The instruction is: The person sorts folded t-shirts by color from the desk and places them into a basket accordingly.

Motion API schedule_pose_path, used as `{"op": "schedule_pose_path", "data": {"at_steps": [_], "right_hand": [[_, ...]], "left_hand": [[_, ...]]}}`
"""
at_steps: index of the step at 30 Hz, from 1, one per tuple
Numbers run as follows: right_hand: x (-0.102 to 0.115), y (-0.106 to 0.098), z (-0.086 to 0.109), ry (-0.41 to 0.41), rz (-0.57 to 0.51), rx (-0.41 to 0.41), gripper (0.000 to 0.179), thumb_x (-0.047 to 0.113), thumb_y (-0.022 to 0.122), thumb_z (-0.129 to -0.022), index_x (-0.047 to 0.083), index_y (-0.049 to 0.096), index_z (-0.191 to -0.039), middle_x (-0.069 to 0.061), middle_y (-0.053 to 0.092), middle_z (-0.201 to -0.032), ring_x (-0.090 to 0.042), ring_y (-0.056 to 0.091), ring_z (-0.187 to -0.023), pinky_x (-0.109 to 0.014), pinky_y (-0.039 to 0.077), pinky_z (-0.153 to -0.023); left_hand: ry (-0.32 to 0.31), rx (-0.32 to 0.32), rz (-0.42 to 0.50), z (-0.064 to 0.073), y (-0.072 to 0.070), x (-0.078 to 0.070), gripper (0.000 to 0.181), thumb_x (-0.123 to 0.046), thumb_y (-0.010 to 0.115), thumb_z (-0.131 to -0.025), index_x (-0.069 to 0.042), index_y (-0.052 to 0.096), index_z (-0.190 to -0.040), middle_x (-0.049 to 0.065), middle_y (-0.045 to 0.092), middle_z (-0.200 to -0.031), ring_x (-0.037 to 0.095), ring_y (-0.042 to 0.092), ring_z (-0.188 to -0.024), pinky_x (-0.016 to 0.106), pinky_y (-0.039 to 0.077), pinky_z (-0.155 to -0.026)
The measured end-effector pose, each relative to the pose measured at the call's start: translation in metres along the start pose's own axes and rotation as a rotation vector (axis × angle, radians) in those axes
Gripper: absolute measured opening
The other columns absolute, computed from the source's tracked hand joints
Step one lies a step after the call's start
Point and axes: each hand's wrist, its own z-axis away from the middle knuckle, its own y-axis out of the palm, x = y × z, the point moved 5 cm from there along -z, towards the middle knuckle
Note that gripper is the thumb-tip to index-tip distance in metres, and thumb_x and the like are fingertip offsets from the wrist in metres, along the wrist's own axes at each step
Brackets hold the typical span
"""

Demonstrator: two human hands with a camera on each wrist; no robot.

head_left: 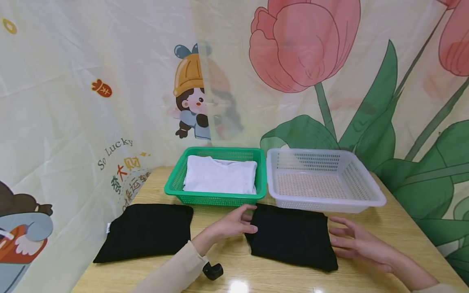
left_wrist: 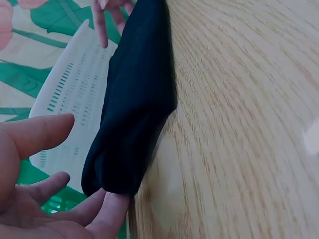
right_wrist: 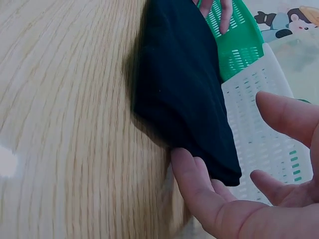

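A folded black garment [head_left: 291,236] lies at the front of the wooden table, between both hands. My left hand [head_left: 234,223] is at its left end; in the left wrist view the fingertips [left_wrist: 115,199] slip under the cloth's edge while the thumb stays raised and apart. At the opposite end is my right hand [head_left: 360,244], fingers extended. The right wrist view has its fingertips [right_wrist: 182,158] right at the lower edge of the cloth, thumb spread away. Neither hand curls round the garment.
Behind stand a green basket [head_left: 216,198] holding a folded white shirt [head_left: 220,176] and a white basket [head_left: 322,203]. Another folded black garment [head_left: 152,232] with a white tag lies at the left. A small black curved piece [head_left: 213,271] shows beside the left sleeve. A printed curtain hangs behind the table.
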Motion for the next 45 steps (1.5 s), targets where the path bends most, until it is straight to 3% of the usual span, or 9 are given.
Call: {"op": "schedule_pose_path", "data": {"at_steps": [10,21,24,27,29,32,36,38,45], "right_hand": [[-0.001,0.01,-0.008,0.012,0.028,-0.05,0.083,0.019,0.058,-0.111,-0.002,0.0,-0.166,-0.048,0.009,-0.16,-0.038,0.055,-0.134,-0.055,0.054,-0.104],[-0.001,0.023,-0.017,-0.017,0.027,-0.052,0.082,0.017,0.06,-0.11,0.002,0.004,-0.168,-0.046,0.017,-0.158,-0.033,0.059,-0.127,-0.052,0.056,-0.1],[-0.002,0.025,-0.02,-0.006,0.032,-0.062,0.083,0.018,0.062,-0.109,0.005,0.006,-0.169,-0.045,0.009,-0.162,-0.042,0.054,-0.134,-0.052,0.055,-0.101],[-0.003,0.026,-0.023,0.01,0.042,-0.081,0.084,0.018,0.063,-0.109,0.009,0.007,-0.17,-0.044,-0.003,-0.166,-0.058,0.034,-0.147,-0.056,0.053,-0.104],[-0.003,0.026,-0.024,0.021,0.052,-0.096,0.084,0.019,0.064,-0.108,0.011,0.009,-0.17,-0.042,-0.01,-0.167,-0.063,0.013,-0.153,-0.062,0.047,-0.108],[-0.002,0.028,-0.027,0.002,0.049,-0.109,0.084,0.02,0.067,-0.106,0.012,0.013,-0.17,-0.037,-0.007,-0.17,-0.057,0.01,-0.156,-0.06,0.042,-0.115],[-0.002,0.033,-0.033,-0.033,0.049,-0.118,0.083,0.02,0.07,-0.104,0.012,0.019,-0.169,-0.025,-0.009,-0.174,-0.048,-0.008,-0.159,-0.065,0.014,-0.126],[-0.002,0.034,-0.034,-0.037,0.057,-0.13,0.082,0.019,0.072,-0.103,0.012,0.022,-0.168,-0.021,-0.013,-0.175,-0.047,-0.027,-0.156,-0.075,-0.005,-0.121],[-0.005,0.032,-0.03,-0.072,0.042,-0.147,0.084,0.01,0.074,-0.1,0.01,0.024,-0.167,-0.023,0.004,-0.173,-0.044,-0.017,-0.157,-0.074,-0.01,-0.12]], "left_hand": [[-0.005,0.01,0.07,-0.007,0.01,0.003,0.071,-0.018,0.079,-0.097,-0.018,0.045,-0.159,0.023,0.052,-0.149,0.041,0.055,-0.138,0.053,0.054,-0.102],[-0.028,0.019,0.146,-0.016,0.021,0.006,0.069,-0.011,0.081,-0.095,-0.023,0.051,-0.155,0.017,0.054,-0.138,0.03,0.058,-0.12,0.047,0.054,-0.096],[-0.022,0.022,0.155,-0.017,0.023,0.006,0.069,-0.008,0.081,-0.094,-0.023,0.052,-0.155,0.018,0.054,-0.14,0.031,0.055,-0.124,0.047,0.054,-0.096],[-0.024,0.021,0.171,-0.019,0.025,0.007,0.069,-0.007,0.081,-0.094,-0.024,0.053,-0.154,0.018,0.052,-0.143,0.032,0.052,-0.129,0.047,0.053,-0.097],[-0.024,0.028,0.193,-0.019,0.026,0.008,0.068,-0.006,0.08,-0.094,-0.024,0.053,-0.154,0.016,0.055,-0.142,0.03,0.055,-0.127,0.045,0.053,-0.095],[-0.016,0.051,0.237,-0.02,0.027,0.009,0.068,-0.004,0.079,-0.094,-0.025,0.053,-0.153,0.014,0.059,-0.134,0.027,0.06,-0.117,0.04,0.054,-0.091],[-0.022,0.065,0.255,-0.02,0.03,0.01,0.068,-0.006,0.081,-0.094,-0.027,0.054,-0.152,0.013,0.057,-0.131,0.026,0.056,-0.114,0.038,0.053,-0.09],[-0.022,0.051,0.236,-0.019,0.031,0.011,0.068,-0.008,0.082,-0.093,-0.028,0.055,-0.151,0.014,0.053,-0.133,0.026,0.051,-0.117,0.039,0.052,-0.09],[-0.002,0.015,0.263,-0.02,0.038,0.009,0.071,0.0,0.084,-0.089,-0.028,0.058,-0.149,0.014,0.054,-0.14,0.029,0.062,-0.112,0.037,0.053,-0.086]]}}
